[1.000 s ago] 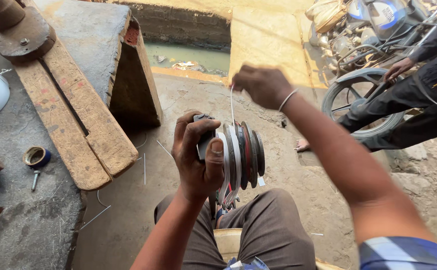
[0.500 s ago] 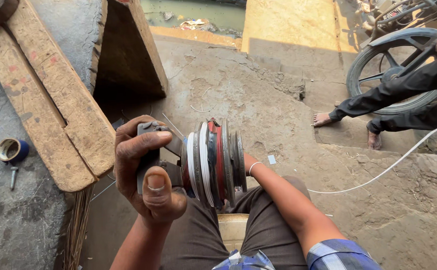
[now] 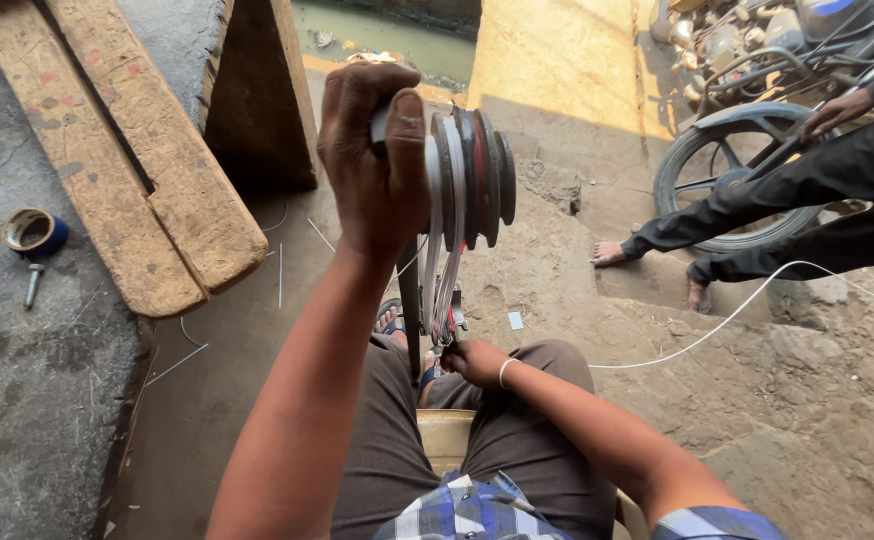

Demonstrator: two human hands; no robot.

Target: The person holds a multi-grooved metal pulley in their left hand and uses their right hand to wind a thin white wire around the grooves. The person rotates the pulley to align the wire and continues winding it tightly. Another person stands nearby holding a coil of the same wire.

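My left hand [image 3: 372, 160] is raised in front of me, gripping a stack of flat spools [image 3: 469, 180] in grey, white and red, held on edge. Thin white strands [image 3: 442, 280] hang from the spools down to my right hand [image 3: 475, 360], which sits low between my knees with its fingers closed on the strands' lower ends. I am seated, with my grey trousers and checked shirt at the bottom of the view.
Two wooden planks [image 3: 127, 150] lie on a concrete slab at left, with a small blue-rimmed tin [image 3: 33, 232] beside them. Another person's legs [image 3: 757, 230] and hand sit at right by a motorcycle wheel [image 3: 727, 170]. A white cord [image 3: 737, 310] crosses the dirt ground.
My left hand has lifted the spool stack higher and away from me. My right hand came down from above the spools to below them and now holds the hanging strands.
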